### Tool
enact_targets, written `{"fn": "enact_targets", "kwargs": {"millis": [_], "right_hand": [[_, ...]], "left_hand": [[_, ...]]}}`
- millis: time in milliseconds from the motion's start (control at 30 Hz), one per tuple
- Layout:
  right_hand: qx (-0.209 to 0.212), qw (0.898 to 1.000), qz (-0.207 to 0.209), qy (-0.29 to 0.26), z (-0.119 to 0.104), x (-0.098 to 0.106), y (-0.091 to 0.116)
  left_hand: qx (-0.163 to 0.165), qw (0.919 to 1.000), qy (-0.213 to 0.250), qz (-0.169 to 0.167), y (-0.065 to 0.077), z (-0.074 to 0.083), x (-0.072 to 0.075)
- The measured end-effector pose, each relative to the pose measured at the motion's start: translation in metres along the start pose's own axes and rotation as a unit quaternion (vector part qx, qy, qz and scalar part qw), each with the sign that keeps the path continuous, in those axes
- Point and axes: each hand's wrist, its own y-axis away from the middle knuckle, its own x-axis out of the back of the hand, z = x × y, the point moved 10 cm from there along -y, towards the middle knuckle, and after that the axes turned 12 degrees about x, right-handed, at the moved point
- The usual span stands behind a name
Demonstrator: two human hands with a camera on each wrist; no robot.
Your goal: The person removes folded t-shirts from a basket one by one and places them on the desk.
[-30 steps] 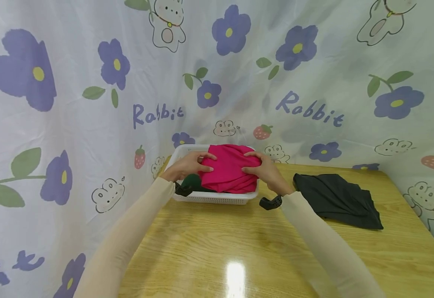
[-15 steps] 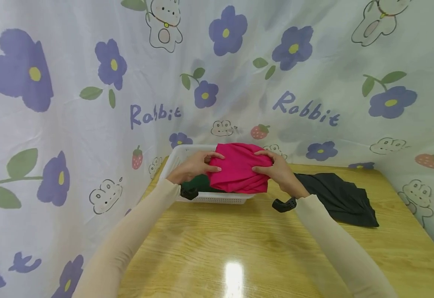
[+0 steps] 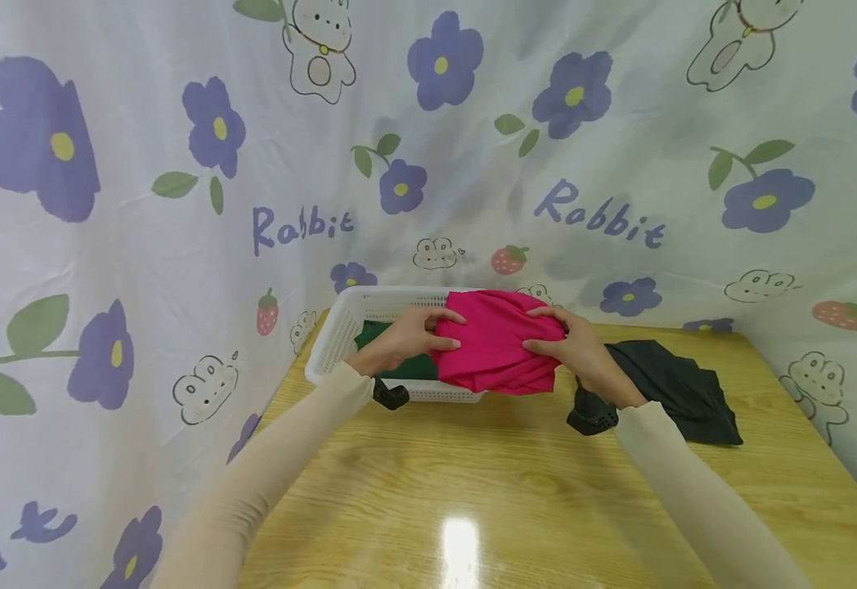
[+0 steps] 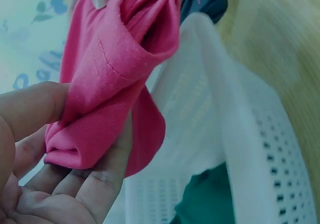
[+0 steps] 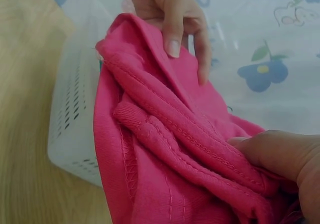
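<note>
Between my two hands is a bundled pink garment (image 3: 498,339) with stitched hems, held over the right end of a white plastic basket (image 3: 329,343). My left hand (image 3: 414,337) grips its left side, thumb on the near face and fingers beneath, as the left wrist view shows. On the opposite side my right hand (image 3: 576,348) pinches the cloth, its thumb lying along the stitched folds in the right wrist view. Inside the basket lies a dark green cloth (image 3: 414,366), partly covered by my left hand and the pink garment.
A black garment (image 3: 682,388) lies spread on the wooden table (image 3: 428,474) to the right, partly behind my right forearm. A white curtain (image 3: 473,204) printed with flowers and rabbits hangs behind the table and along its left side.
Both hands have carried the pink garment to the right, from over the middle of the basket to its right end. More of the green cloth and the basket's inside shows now.
</note>
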Motion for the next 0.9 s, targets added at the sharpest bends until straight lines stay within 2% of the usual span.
{"fn": "enact_targets", "kwargs": {"millis": [633,900], "right_hand": [[-0.021,1.000,0.002,0.014,0.014,0.036,0.042],[-0.035,0.999,0.013,0.016,0.024,0.050,0.066]], "left_hand": [[-0.039,0.9983,-0.018,-0.039,-0.001,0.014,-0.056],[-0.038,0.9973,-0.037,-0.052,-0.003,0.016,-0.082]]}}
